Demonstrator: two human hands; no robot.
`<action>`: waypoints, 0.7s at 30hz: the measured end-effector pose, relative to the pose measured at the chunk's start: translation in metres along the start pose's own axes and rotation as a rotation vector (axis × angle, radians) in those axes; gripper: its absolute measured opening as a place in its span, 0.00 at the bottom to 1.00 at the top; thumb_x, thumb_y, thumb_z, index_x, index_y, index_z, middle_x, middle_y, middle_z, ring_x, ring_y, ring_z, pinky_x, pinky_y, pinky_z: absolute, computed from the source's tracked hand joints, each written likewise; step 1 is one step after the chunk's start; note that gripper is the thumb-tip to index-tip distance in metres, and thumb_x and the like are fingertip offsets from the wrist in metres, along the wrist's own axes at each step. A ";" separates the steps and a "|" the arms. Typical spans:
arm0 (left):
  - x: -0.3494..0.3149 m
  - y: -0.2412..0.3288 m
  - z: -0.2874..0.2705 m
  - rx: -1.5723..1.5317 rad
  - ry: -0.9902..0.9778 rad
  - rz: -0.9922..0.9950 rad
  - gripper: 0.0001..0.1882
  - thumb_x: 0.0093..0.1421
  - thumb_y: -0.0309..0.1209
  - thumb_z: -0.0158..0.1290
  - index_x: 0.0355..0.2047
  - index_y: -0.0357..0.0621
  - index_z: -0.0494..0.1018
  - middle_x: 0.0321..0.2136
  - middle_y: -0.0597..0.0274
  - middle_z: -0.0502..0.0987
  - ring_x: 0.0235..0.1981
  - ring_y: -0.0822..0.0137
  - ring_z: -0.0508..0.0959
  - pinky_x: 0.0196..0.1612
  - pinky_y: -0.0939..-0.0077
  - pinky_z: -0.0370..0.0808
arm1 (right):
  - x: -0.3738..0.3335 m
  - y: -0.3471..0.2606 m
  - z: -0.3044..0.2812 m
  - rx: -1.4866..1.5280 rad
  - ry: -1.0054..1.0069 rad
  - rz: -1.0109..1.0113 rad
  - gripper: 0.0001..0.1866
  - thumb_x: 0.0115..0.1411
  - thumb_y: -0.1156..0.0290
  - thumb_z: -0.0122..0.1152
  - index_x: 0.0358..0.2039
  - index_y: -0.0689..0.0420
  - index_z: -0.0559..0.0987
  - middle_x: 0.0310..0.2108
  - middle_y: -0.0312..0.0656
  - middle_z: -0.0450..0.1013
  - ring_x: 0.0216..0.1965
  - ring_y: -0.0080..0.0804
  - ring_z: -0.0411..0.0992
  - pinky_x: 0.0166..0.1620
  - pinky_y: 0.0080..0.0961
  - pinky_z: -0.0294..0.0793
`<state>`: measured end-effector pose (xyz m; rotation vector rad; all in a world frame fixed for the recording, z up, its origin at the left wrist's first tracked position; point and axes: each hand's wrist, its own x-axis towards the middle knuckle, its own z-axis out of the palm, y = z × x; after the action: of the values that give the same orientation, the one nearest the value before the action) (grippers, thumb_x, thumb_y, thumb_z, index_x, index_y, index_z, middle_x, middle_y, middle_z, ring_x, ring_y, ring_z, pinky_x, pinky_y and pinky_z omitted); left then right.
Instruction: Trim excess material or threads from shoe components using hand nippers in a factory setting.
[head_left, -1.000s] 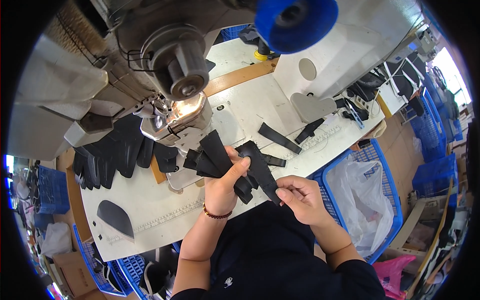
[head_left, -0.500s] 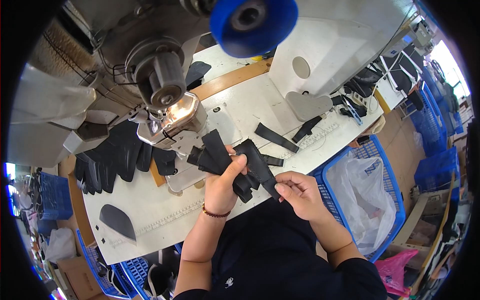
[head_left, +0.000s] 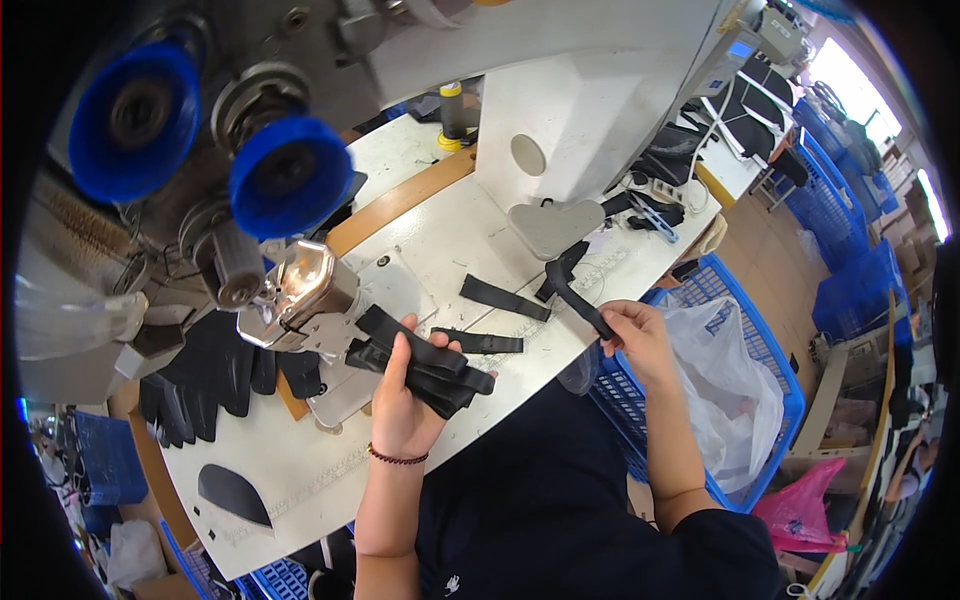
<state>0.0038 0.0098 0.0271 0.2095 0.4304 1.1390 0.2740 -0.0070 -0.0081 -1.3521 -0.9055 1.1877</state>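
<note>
Left hand (head_left: 408,412) clasps black strip bundle (head_left: 445,385), likely so pieces stay together. Right hand (head_left: 642,340) pinches single strip (head_left: 578,300) by near end, rest angled away. Loose strips (head_left: 505,297) between grips.

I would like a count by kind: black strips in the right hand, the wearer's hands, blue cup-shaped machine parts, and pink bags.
Black strip: 1
Wearer's hands: 2
Blue cup-shaped parts: 2
Pink bag: 1
Total: 6
</note>
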 end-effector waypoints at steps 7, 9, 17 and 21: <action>-0.005 0.001 0.003 -0.061 -0.064 -0.027 0.18 0.60 0.46 0.31 0.50 0.65 0.54 0.36 0.65 0.67 0.41 0.65 0.68 0.42 0.29 0.56 | 0.001 -0.017 -0.040 -0.148 0.065 -0.022 0.07 0.53 0.73 0.51 0.28 0.64 0.74 0.15 0.31 0.64 0.12 0.13 0.56 0.14 0.10 0.51; -0.005 0.000 0.005 -0.054 -0.046 -0.040 0.17 0.60 0.47 0.31 0.49 0.67 0.56 0.35 0.66 0.67 0.41 0.66 0.68 0.43 0.29 0.54 | 0.001 -0.022 -0.057 -0.338 0.100 -0.113 0.07 0.53 0.72 0.50 0.28 0.61 0.74 0.13 0.29 0.62 0.11 0.12 0.54 0.12 0.09 0.48; -0.003 -0.004 0.003 0.066 -0.032 -0.027 0.15 0.60 0.42 0.36 0.47 0.60 0.58 0.34 0.65 0.68 0.36 0.67 0.71 0.38 0.60 0.69 | 0.006 -0.046 -0.082 -0.424 0.354 -0.186 0.09 0.54 0.74 0.48 0.33 0.64 0.73 0.21 0.38 0.69 0.19 0.20 0.65 0.20 0.12 0.61; -0.001 -0.002 -0.004 0.078 -0.037 -0.051 0.09 0.60 0.38 0.38 0.40 0.56 0.61 0.34 0.67 0.69 0.36 0.67 0.70 0.36 0.65 0.69 | 0.042 -0.033 -0.070 -0.018 0.375 -0.441 0.10 0.54 0.73 0.48 0.35 0.64 0.72 0.27 0.41 0.69 0.21 0.20 0.66 0.21 0.15 0.64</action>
<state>0.0037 0.0077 0.0232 0.2860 0.4452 1.0678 0.3544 0.0220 0.0127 -1.2502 -0.8813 0.5675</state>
